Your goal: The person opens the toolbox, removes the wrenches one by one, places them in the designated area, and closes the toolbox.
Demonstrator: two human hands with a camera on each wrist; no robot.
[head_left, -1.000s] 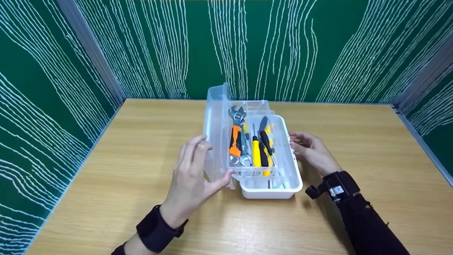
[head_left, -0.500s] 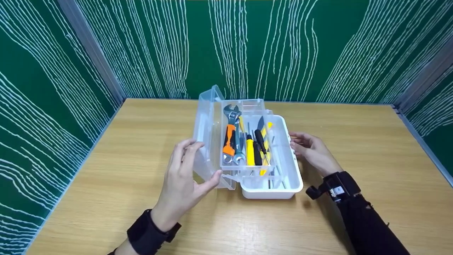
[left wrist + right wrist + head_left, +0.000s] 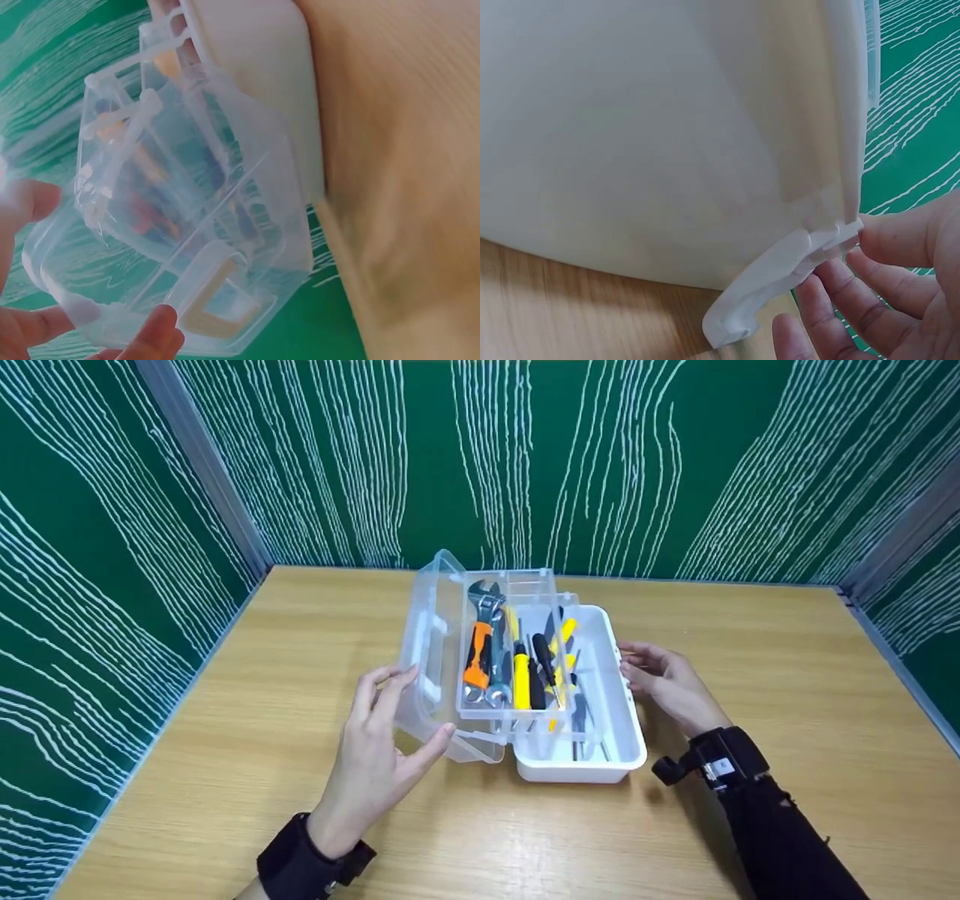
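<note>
A white toolbox stands on the table with its clear lid swung out to the left. My left hand holds this lid, thumb near its front corner and fingers along its outer side. At the opposite side, my right hand grips the white latch on the box's edge. Between the hands, a clear tray bears an adjustable wrench with an orange and black handle, a combination wrench, a yellow screwdriver and a black-handled screwdriver.
More tools lie in the white base below, partly hidden by the tray, including a thin metal rod. The wooden table spreads around the box. Green walls with white wavy lines enclose it.
My left hand has moved left and slightly down, and the lid has tilted further outward. The clear tray with its tools has shifted left, exposing more of the base. My right hand stays at the latch.
</note>
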